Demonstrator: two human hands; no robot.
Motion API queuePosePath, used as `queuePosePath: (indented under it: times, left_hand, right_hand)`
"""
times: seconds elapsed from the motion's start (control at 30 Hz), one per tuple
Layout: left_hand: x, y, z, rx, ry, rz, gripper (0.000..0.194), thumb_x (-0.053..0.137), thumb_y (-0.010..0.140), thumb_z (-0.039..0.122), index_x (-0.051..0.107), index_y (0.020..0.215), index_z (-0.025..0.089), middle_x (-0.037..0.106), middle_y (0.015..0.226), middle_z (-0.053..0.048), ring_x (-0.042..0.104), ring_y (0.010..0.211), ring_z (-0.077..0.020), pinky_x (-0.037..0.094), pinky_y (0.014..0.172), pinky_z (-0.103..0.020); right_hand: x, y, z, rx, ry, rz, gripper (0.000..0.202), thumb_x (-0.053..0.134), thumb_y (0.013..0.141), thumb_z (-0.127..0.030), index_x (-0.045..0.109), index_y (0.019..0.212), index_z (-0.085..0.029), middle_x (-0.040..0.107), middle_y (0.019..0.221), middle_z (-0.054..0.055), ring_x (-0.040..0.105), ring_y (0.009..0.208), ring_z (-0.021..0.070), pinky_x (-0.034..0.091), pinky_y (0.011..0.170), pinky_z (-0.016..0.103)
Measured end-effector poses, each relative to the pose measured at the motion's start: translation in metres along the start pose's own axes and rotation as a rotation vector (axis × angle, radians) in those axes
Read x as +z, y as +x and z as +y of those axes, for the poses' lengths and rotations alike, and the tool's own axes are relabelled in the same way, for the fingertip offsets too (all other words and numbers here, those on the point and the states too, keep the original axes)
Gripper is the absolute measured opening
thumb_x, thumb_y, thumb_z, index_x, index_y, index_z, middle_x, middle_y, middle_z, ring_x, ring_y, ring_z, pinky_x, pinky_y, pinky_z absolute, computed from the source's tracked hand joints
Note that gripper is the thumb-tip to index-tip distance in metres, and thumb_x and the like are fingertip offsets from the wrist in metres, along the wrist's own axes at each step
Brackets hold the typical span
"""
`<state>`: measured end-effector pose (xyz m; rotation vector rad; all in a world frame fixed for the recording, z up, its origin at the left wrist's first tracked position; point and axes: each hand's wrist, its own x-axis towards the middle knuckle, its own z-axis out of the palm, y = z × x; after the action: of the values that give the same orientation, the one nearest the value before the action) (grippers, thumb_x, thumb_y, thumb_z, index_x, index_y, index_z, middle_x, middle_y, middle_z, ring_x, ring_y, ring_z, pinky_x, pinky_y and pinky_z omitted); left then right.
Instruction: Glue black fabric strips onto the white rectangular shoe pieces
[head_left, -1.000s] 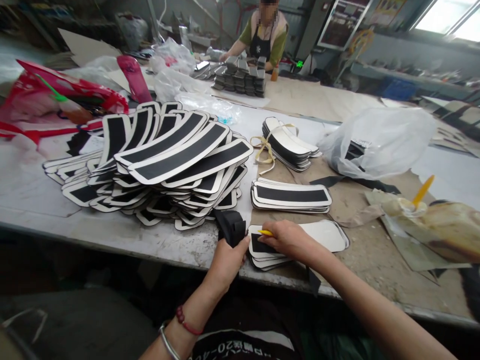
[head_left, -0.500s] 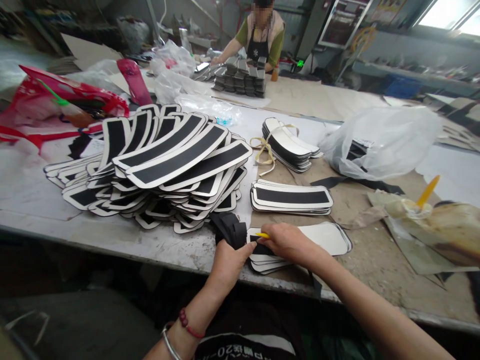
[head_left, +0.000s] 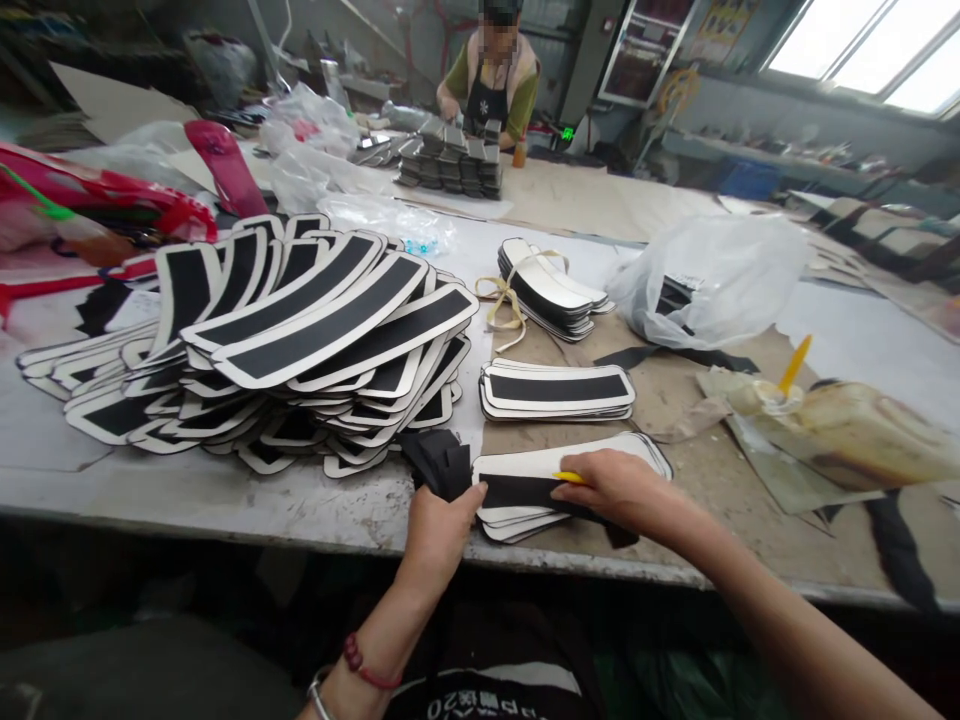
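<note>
My left hand [head_left: 439, 530] is closed around a bundle of black strips [head_left: 442, 462], its thumb pressing the left end of a white curved panel [head_left: 517, 466]. Along that panel lies a black strip [head_left: 517, 490]. My right hand [head_left: 619, 488] presses on the strip towards the panel's right part, with a slim yellow tool [head_left: 571, 478] in its fingers. The tool's lower part is hidden by the hand. More white panels are stacked beneath. Just behind is a small stack of panels [head_left: 556, 390] with black centres.
A large pile of black-and-white panels [head_left: 322, 320] spreads on the left. Panels tied with a yellow ribbon [head_left: 510, 310], a clear plastic bag [head_left: 712, 280] and a yellowish container [head_left: 870, 430] stand behind and right. Across the table a person [head_left: 487, 80] handles stacked dark pieces [head_left: 450, 165].
My right hand has slid rightward along the panel with the yellow tool, and more black strip now lies along it. My left hand keeps its hold. The view has shifted right.
</note>
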<state>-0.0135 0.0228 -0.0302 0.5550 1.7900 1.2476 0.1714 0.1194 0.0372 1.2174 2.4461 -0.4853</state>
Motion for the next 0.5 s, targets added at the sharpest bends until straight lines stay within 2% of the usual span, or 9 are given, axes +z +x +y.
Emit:
queuePosePath:
  times: [0.1,0.2,0.3,0.5]
  left_hand:
    - [-0.003,-0.002,0.001,-0.009,-0.007,0.008,0.015,0.069,0.060,0.028,0.064,0.065,0.015,0.053,0.044,0.003,0.050,0.043,-0.0151,0.041,0.046,-0.026]
    - [-0.005,-0.005,0.002,-0.027,0.003,0.038,0.019,0.072,0.058,0.032,0.063,0.060,0.015,0.053,0.043,0.002,0.050,0.044,-0.0155,0.040,0.046,-0.027]
    - [-0.006,-0.010,0.003,-0.047,0.009,0.070,0.025,0.073,0.056,0.036,0.060,0.053,0.015,0.054,0.044,0.001,0.050,0.044,-0.0156,0.040,0.047,-0.027]
    - [-0.012,-0.019,0.012,-0.010,0.051,0.082,0.027,0.072,0.058,0.040,0.062,0.056,0.015,0.054,0.046,0.001,0.051,0.048,-0.0157,0.041,0.051,-0.027]
  right_hand:
    - [-0.001,-0.026,0.043,0.080,0.157,0.039,0.026,0.045,0.086,-0.040,0.055,0.072,-0.020,0.063,0.073,0.003,0.057,0.066,0.0166,0.035,0.058,0.025]
    - [0.001,-0.038,0.068,0.102,0.298,0.151,0.027,0.042,0.086,-0.042,0.053,0.074,-0.020,0.062,0.075,0.002,0.056,0.068,0.0158,0.037,0.062,0.025]
    - [0.009,-0.034,0.072,0.142,0.319,0.227,0.026,0.043,0.085,-0.042,0.052,0.075,-0.020,0.061,0.075,0.002,0.055,0.069,0.0161,0.037,0.062,0.025]
    - [0.022,-0.020,0.068,0.179,0.281,0.288,0.023,0.047,0.083,-0.041,0.052,0.074,-0.020,0.060,0.070,0.002,0.054,0.064,0.0160,0.035,0.060,0.026]
